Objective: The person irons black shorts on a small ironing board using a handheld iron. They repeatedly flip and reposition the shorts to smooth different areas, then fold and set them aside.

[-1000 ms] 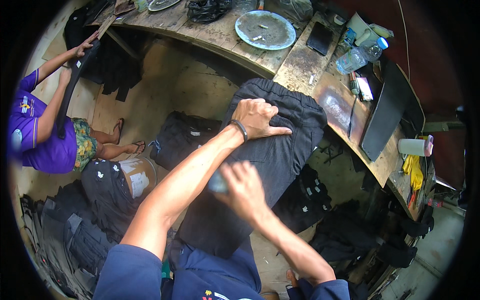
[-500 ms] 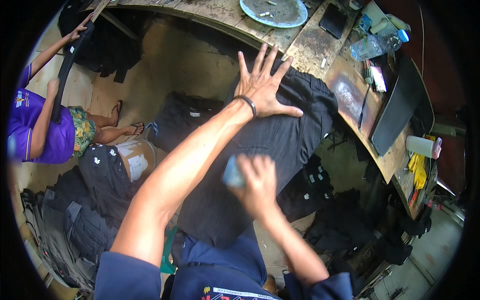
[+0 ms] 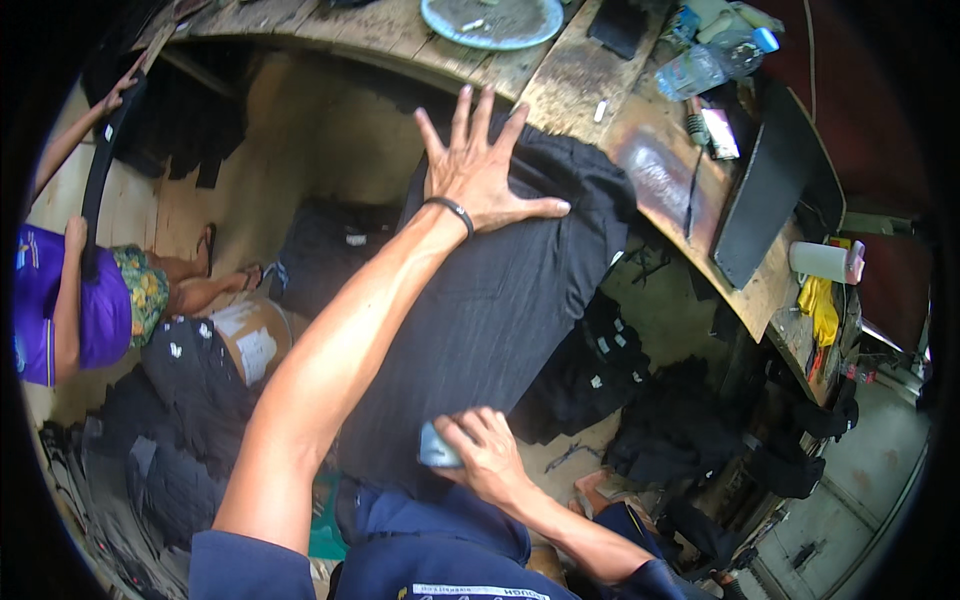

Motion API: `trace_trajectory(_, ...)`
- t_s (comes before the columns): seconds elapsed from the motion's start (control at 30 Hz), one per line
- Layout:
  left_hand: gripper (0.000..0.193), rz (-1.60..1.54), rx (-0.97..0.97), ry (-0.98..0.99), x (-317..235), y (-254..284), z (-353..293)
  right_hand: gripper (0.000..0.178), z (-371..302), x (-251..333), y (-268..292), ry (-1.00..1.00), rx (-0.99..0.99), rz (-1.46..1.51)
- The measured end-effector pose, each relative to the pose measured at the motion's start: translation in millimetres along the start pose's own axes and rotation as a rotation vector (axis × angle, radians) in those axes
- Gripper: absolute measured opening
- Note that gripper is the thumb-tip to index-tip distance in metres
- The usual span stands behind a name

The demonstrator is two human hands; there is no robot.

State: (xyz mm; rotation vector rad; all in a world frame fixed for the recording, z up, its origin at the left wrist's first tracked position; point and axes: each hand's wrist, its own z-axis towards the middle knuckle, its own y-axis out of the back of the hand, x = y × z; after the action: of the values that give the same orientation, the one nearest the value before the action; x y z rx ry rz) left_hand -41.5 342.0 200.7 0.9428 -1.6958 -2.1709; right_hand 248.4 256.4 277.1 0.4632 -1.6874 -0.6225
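Note:
Black trousers [image 3: 470, 290] lie stretched from the table edge toward my lap. My left hand [image 3: 480, 175] rests flat on their upper part, fingers spread and thumb pointing right; a dark band circles the wrist. Lower down, near my lap, my right hand [image 3: 485, 445] is closed round a small light-blue block [image 3: 436, 448] at the trousers' lower end. What the block is made of I cannot make out. The gathered waist end of the trousers sits against the table's edge.
The wooden table [image 3: 565, 85] carries a blue-rimmed plate [image 3: 490, 22], a dark phone [image 3: 618, 25], a plastic bottle [image 3: 710, 68] and a black panel [image 3: 765, 190]. Dark garments [image 3: 590, 370] lie in heaps below. At left, another person [image 3: 85, 300] in purple holds a long dark strip [image 3: 110, 170].
My right hand has slid with the blue block down the trousers toward my lap. The left hand keeps its spread place on the cloth. The whole view has shifted slightly.

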Motion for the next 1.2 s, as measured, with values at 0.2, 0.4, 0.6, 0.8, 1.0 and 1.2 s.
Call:
trace_trajectory(0.2,0.149,0.002,-0.028,0.084,-7.9,0.1,7.7,0.06,47.0,-29.8,49.9,0.02,-0.418,-0.227)
trace_trajectory(0.4,0.136,0.057,-0.047,-0.14,-3.5,0.0,16.5,0.061,17.5,-42.4,40.5,0.132,-0.193,-0.096)
trace_trajectory(0.6,0.139,-0.047,0.019,0.032,-14.7,-10.9,37.8,0.058,10.0,-60.5,38.2,-0.042,-0.343,-0.217)
trace_trajectory(0.8,0.151,-0.047,0.03,0.129,-18.6,-21.5,50.8,0.059,128.5,-77.3,123.9,-0.046,-0.421,-0.247)
trace_trajectory(1.0,0.143,-0.032,0.003,0.13,-20.3,-20.5,49.0,0.061,33.9,-8.3,28.0,-0.084,-0.298,-0.164)
trace_trajectory(1.2,0.139,-0.163,-0.092,0.059,-14.0,-27.4,45.2,0.057,58.3,-13.0,8.7,-0.118,-0.47,-0.303)
